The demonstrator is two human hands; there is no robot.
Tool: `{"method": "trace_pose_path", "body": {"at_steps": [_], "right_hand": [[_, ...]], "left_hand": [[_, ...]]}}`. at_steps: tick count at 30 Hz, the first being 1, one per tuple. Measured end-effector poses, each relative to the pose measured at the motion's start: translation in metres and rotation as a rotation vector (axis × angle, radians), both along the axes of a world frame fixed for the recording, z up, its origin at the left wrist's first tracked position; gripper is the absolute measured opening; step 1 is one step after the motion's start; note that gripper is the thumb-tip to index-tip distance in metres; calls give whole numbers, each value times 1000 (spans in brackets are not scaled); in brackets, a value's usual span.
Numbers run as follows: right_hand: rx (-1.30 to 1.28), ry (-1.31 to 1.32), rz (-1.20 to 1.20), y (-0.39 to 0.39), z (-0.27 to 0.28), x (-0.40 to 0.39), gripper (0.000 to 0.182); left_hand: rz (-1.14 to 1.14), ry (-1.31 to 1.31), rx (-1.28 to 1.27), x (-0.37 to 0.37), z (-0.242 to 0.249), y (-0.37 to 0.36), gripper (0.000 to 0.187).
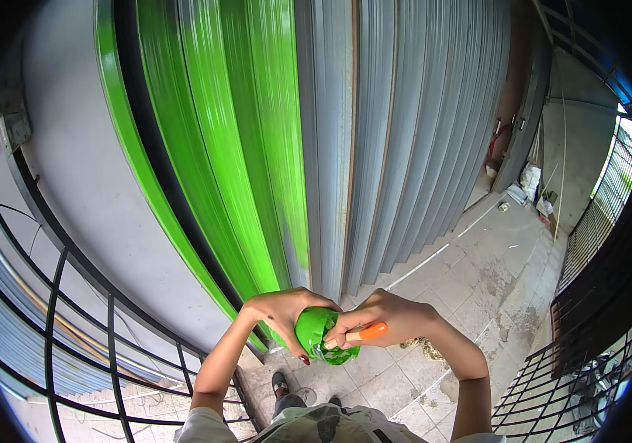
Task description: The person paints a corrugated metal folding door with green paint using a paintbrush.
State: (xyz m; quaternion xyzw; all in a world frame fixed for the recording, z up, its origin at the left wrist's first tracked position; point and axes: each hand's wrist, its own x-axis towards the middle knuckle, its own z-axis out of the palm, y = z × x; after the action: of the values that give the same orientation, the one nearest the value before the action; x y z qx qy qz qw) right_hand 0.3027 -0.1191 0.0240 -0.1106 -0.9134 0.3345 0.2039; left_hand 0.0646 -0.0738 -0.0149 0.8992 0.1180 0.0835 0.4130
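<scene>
My left hand (286, 311) is wrapped round the side of a small paint container (313, 325), coated in bright green. My right hand (389, 316) grips a paintbrush (370, 332) with a pale handle and an orange end. The brush slants down into the container's mouth, where its bristles are hidden. Both hands are close together in front of my body. Just beyond them stands a tall folding metal door, its left panels (216, 148) glossy green and its right panels (397, 140) bare grey. The green on the panel nearest the grey part is patchy.
A pale wall (72, 140) borders the door on the left. Black metal grilles (50, 325) curve round at the lower left and right. Tiled floor (493, 288) stretches to the right, with white bags and debris (530, 181) in the far corner. My shoe (279, 382) shows below.
</scene>
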Motion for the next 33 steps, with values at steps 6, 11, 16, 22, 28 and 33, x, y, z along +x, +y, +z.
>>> {"method": "trace_pose_path", "body": {"at_steps": [6, 11, 16, 22, 28, 33], "right_hand": [[-4, -60, 86, 1, 12, 0, 9], [10, -115, 127, 4, 12, -4, 8], [-90, -38, 115, 11, 7, -7, 10], [-38, -99, 147, 15, 4, -11, 11], [-123, -109, 123, 27, 7, -17, 12], [-147, -112, 96, 35, 7, -25, 15]], "left_hand": [[-16, -12, -35, 1, -3, 1, 83], [-26, 11, -50, 2, -3, 5, 84], [-32, 1, -94, 1, -10, 11, 83], [-27, -1, -82, 1, -10, 19, 82], [-48, -42, -89, -5, -17, 31, 81], [-16, -51, -35, -14, -14, 39, 82]]}}
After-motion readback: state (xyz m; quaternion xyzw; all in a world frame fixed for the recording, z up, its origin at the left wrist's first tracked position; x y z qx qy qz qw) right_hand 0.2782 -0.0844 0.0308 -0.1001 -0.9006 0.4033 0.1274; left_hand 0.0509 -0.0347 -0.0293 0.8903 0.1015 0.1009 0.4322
